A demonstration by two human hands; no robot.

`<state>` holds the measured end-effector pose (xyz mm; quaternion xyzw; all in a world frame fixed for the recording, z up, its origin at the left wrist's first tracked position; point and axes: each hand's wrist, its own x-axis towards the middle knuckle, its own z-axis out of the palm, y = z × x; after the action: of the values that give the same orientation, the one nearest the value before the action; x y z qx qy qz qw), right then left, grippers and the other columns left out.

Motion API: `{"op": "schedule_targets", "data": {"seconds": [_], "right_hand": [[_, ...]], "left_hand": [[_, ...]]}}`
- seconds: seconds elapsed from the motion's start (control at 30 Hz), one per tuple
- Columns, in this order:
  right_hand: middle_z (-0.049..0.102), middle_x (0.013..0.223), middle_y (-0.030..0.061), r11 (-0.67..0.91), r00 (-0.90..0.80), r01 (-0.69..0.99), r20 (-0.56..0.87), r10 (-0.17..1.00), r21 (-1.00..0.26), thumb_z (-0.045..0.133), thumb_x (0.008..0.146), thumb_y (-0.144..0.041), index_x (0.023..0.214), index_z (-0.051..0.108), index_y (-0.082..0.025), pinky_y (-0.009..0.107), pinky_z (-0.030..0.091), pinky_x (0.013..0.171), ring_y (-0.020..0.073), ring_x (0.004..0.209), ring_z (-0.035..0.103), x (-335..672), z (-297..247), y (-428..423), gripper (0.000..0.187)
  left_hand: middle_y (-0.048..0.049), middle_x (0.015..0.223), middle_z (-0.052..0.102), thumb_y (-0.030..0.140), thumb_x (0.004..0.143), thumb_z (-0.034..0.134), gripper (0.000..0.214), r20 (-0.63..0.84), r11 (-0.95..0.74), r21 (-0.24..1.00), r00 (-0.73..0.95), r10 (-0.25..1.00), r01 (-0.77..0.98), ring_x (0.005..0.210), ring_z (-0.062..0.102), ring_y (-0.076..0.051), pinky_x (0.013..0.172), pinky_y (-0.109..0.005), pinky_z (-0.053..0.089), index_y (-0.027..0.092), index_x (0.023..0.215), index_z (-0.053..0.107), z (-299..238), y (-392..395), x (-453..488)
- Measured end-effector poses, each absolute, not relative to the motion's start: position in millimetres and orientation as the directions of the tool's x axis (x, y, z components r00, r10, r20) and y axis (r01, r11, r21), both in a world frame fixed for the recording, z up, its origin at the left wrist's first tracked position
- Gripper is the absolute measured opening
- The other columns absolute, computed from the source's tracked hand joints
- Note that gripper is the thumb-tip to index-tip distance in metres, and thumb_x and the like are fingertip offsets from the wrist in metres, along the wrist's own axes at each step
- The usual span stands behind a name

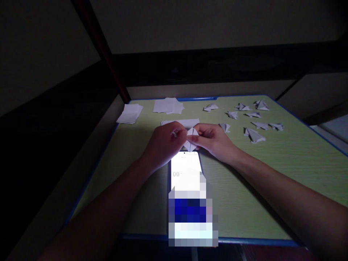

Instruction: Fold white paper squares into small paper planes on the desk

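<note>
A small piece of folded white paper is pinched between my two hands, just above the top end of a lit phone. My left hand has its fingers curled in and closed on the paper's left side. From the other side my right hand grips it, the thumb lying across its front face. Creases and a pointed top show on the paper; its edges are partly covered by my fingers. Behind my hands lies a flat white paper sheet.
Two piles of white paper, a left stack and a middle stack, lie toward the back of the green table. Several folded paper pieces are scattered at the back right. The phone's lower part is pixelated. Walls stand behind.
</note>
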<state>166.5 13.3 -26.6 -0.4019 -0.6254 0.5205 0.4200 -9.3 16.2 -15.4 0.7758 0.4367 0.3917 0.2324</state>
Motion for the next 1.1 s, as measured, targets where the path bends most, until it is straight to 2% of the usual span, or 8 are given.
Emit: {"op": "schedule_targets", "data": {"seconds": [0.2,0.43,0.63,0.77,1.1], "right_hand": [[0.053,0.056,-0.0036,0.128,-0.307,0.034,0.111,0.945,-0.991,0.077,0.074,-0.036,0.067,0.058,-0.017,0.025,0.029,0.048,0.009,0.05,0.044,167.1,-29.3,14.7,0.028],[0.051,0.056,-0.0044,0.163,-0.319,0.079,0.13,0.939,-0.983,0.077,0.074,-0.036,0.065,0.057,-0.017,0.025,0.028,0.048,0.0085,0.051,0.042,165.3,-28.4,14.1,0.029],[0.055,0.062,-0.0023,0.142,-0.298,0.064,0.117,0.947,-0.988,0.074,0.075,-0.037,0.076,0.063,-0.015,0.025,0.032,0.05,0.01,0.054,0.046,165.3,-28.6,13.5,0.024],[0.053,0.058,-0.003,0.144,-0.3,0.024,0.13,0.945,-0.989,0.072,0.076,-0.036,0.072,0.06,-0.017,0.025,0.033,0.05,0.01,0.053,0.046,165.6,-27.8,13.7,0.023],[0.054,0.055,-0.0032,0.157,-0.268,0.054,0.137,0.953,-0.986,0.074,0.075,-0.034,0.068,0.057,-0.018,0.025,0.033,0.048,0.0091,0.05,0.047,165.4,-26.2,13.1,0.024]], "left_hand": [[0.0001,0.067,0.065,0.026,0.089,0.052,0.021,0.372,-0.475,0.758,0.301,0.878,0.448,0.054,0.053,-0.009,0.05,-0.021,0.038,0.014,0.077,0.065,-13.7,16.8,-14.0],[0.0004,0.066,0.065,0.02,0.081,0.057,0.011,0.368,-0.462,0.737,0.282,0.886,0.494,0.055,0.052,-0.009,0.05,-0.021,0.039,0.015,0.074,0.064,-13.7,15.7,-9.8],[0.0001,0.067,0.064,0.023,0.087,0.055,0.016,0.326,-0.418,0.769,0.267,0.907,0.484,0.054,0.055,-0.009,0.049,-0.021,0.04,0.015,0.077,0.063,-13.1,16.8,-10.5],[0.0004,0.065,0.063,0.025,0.088,0.054,0.018,0.325,-0.405,0.795,0.248,0.913,0.451,0.053,0.054,-0.009,0.047,-0.02,0.039,0.015,0.075,0.062,-15.1,18.2,-11.5],[0.0002,0.068,0.064,0.024,0.086,0.056,0.014,0.354,-0.44,0.762,0.262,0.898,0.475,0.058,0.054,-0.01,0.051,-0.021,0.041,0.016,0.076,0.062,-12.6,17.6,-10.4]]}}
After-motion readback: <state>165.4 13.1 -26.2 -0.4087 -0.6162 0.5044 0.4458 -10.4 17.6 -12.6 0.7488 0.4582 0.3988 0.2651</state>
